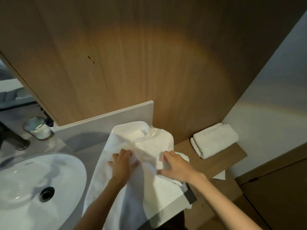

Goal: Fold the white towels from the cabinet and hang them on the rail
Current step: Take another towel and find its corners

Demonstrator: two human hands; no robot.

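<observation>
Plainly the white towel [149,196] lies rumpled on the counter [79,143], draping over its front edge; left hand [123,161] presses it flat, right hand [174,165] pinches a fold; let go, the overhang could drag it off.

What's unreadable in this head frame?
Head view:
- Rail: not in frame.
- Faucet: cut off by the left edge.
- Towel: lower end runs off the bottom edge.
- Dark item: mostly covered by the towel, unidentifiable.
- Glass: contents too blurred.
</observation>
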